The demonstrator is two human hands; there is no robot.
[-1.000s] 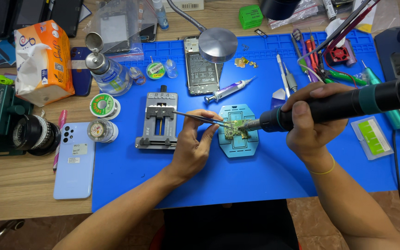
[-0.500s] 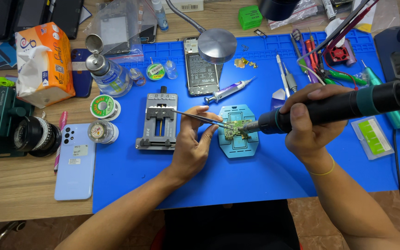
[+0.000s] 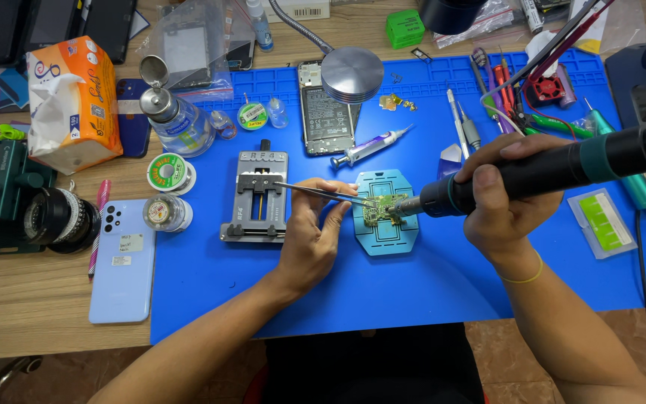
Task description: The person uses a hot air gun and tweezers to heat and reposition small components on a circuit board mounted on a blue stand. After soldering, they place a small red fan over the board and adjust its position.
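A small green circuit board (image 3: pixel 377 210) lies on a light blue octagonal holder (image 3: pixel 385 233) in the middle of the blue work mat (image 3: pixel 413 292). My left hand (image 3: pixel 313 238) grips thin metal tweezers (image 3: pixel 315 193), whose tips touch the board. My right hand (image 3: pixel 499 196) holds a black hot-air handle (image 3: pixel 562 166) with a teal band, its metal nozzle (image 3: pixel 405 207) at the board's right edge.
A grey metal board clamp (image 3: pixel 257 196) stands left of my left hand. Behind are an opened phone (image 3: pixel 321 116), a round lamp base (image 3: pixel 351 73), a syringe (image 3: pixel 371 147) and tools (image 3: pixel 463 131). At left sit solder reels (image 3: pixel 170 172), a light blue phone (image 3: pixel 122 262), a dispenser bottle (image 3: pixel 173 120) and a tissue pack (image 3: pixel 72 101).
Almost nothing differs. Both hands stay at the board, with the tweezers and the nozzle shifted only slightly.
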